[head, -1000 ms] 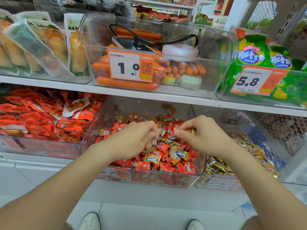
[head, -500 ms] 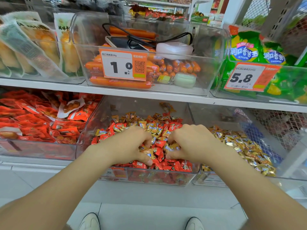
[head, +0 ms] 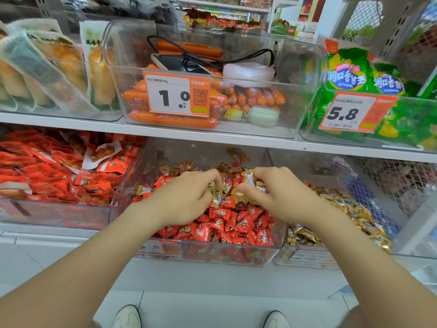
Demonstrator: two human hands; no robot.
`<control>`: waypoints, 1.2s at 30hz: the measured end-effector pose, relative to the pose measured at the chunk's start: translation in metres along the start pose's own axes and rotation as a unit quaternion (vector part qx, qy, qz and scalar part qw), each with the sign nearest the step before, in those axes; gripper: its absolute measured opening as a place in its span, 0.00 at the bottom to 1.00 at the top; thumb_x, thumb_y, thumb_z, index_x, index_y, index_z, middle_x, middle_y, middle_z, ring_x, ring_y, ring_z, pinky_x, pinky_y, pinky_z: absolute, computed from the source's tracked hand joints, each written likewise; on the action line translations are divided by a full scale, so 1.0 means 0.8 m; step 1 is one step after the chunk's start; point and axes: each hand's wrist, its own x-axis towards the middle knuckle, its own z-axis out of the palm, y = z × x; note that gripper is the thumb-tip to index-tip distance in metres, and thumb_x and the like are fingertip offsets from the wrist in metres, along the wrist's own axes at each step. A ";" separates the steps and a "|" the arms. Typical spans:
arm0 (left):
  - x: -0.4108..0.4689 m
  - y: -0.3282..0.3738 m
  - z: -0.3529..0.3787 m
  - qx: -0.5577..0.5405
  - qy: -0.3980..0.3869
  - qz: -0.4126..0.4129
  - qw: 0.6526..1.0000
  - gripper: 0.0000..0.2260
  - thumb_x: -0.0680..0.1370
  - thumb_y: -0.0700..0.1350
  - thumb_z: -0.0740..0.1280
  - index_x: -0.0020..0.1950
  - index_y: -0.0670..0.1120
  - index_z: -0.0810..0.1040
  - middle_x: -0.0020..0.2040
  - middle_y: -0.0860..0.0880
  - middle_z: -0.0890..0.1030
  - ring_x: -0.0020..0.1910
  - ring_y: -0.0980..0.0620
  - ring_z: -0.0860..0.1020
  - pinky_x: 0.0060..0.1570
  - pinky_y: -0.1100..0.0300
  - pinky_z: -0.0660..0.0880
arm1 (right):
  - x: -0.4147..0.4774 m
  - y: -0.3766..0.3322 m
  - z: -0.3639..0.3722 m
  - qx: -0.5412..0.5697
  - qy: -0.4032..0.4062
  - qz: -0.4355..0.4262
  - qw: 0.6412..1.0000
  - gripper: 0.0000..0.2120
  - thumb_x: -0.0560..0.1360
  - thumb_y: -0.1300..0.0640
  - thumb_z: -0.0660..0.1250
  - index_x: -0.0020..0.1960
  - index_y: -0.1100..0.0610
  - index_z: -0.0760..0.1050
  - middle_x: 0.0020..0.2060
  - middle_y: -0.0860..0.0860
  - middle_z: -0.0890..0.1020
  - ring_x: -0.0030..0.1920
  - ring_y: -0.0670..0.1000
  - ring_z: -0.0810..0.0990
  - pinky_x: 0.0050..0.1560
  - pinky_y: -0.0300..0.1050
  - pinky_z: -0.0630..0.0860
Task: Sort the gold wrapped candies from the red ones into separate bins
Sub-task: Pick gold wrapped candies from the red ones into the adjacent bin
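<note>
While both hands sit over the middle bin [head: 212, 255], we record the left hand [head: 186, 197], fingers curled round a gold candy [head: 217, 198], and the right hand [head: 276, 192] pinching a second gold candy [head: 248, 178], above the red candies [head: 236, 223]. The right bin [head: 307, 258], just beside it, holds a gold pile [head: 343, 207].

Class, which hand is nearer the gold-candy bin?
Right. The right hand is over the mixed bin's right side, beside the gold-candy bin; the left hand is farther left.
</note>
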 end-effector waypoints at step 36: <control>0.113 0.251 0.135 -0.016 0.087 0.045 0.995 0.05 0.83 0.53 0.63 0.50 0.57 0.77 0.50 0.56 0.74 0.49 0.50 0.77 0.51 0.50 0.76 | -0.149 0.220 -0.022 0.076 -0.063 0.202 0.974 0.24 0.70 0.39 0.78 0.65 0.39 0.81 0.55 0.42 0.86 0.51 0.46 0.83 0.56 0.50 0.80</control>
